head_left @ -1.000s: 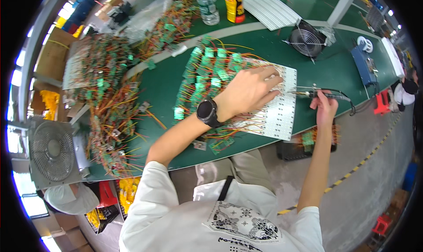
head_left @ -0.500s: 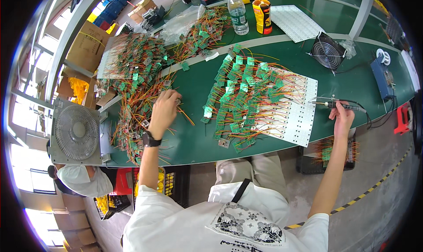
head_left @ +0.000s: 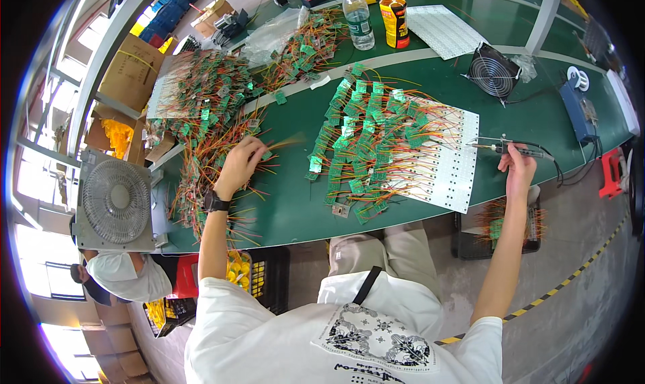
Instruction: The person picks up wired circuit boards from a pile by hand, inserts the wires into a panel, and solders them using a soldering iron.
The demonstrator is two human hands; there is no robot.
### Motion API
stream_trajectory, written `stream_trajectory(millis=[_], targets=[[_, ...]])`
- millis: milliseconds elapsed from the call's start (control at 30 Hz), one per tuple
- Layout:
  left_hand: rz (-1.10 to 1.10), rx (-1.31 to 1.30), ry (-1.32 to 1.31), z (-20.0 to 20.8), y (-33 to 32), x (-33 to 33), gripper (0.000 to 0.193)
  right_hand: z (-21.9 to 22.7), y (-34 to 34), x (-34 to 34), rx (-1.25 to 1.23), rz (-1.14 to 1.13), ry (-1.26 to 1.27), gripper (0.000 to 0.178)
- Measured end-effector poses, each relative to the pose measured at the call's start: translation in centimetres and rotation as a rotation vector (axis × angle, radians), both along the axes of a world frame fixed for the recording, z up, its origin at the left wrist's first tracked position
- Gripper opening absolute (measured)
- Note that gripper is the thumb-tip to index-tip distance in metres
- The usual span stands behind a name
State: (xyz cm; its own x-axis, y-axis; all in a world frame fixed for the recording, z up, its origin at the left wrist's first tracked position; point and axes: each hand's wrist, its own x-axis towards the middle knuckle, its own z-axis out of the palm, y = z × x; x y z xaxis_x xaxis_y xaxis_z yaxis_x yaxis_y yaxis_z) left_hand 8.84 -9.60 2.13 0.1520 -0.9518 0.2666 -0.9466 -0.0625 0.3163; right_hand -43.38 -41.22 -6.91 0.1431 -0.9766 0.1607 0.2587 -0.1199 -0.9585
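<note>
My left hand [head_left: 242, 163], wearing a dark watch, is at the right edge of a heap of small wired circuit boards [head_left: 208, 149]. Its fingers are pinched on orange-red wires [head_left: 285, 141], smeared by motion; whether a board hangs on them I cannot make out. In my right hand [head_left: 519, 166] is a soldering iron [head_left: 500, 147], gripped like a pen, its tip over the right edge of a white perforated panel [head_left: 451, 176]. Rows of green circuit boards [head_left: 363, 135] lie left of the panel, their wires running onto it.
Behind stand a water bottle [head_left: 358, 21], a yellow-capped drink bottle [head_left: 394, 21], another white panel [head_left: 447, 31] and a small black fan [head_left: 494, 73]. A blue unit with a solder spool [head_left: 579, 108] sits at right. A grey fan [head_left: 117, 199] and a seated person [head_left: 127, 275] are at left.
My left hand has drawn slightly left and toward me, with wires swinging at its fingertips. My right hand and the soldering iron have shifted slightly left and away from me in the picture.
</note>
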Motion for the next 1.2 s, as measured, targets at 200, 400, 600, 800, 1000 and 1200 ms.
stream_trajectory(millis=[200, 400, 600, 800, 1000, 1200], targets=[[0.252, -0.032, 0.819, -1.0, 0.4, -2.0, 0.021, 0.1, 0.2, 0.1, 0.004, -0.005, 0.016, 0.021], [0.152, -0.047, 1.250, -1.5, -0.7, -6.5, 0.026, 0.1, 0.0, -0.2, 0.000, -0.015, 0.021, 0.021], [0.078, 0.091, 1.363, -0.4, -2.8, -10.4, 0.021, 0.3, 0.0, 0.1, 0.004, -0.003, 0.007, 0.021], [-0.079, 0.173, 1.344, -0.2, -5.3, -12.6, 0.010, 0.2, 0.1, -0.1, 0.005, -0.010, -0.001, 0.020], [-0.184, 0.177, 1.328, -0.4, -9.3, -16.0, 0.007, 0.4, 0.3, 0.1, 0.017, -0.013, -0.023, 0.020], [-0.404, 0.112, 1.335, -1.8, -13.9, -19.6, 0.008, 0.4, 0.2, -0.2, 0.008, -0.006, -0.019, 0.019]])
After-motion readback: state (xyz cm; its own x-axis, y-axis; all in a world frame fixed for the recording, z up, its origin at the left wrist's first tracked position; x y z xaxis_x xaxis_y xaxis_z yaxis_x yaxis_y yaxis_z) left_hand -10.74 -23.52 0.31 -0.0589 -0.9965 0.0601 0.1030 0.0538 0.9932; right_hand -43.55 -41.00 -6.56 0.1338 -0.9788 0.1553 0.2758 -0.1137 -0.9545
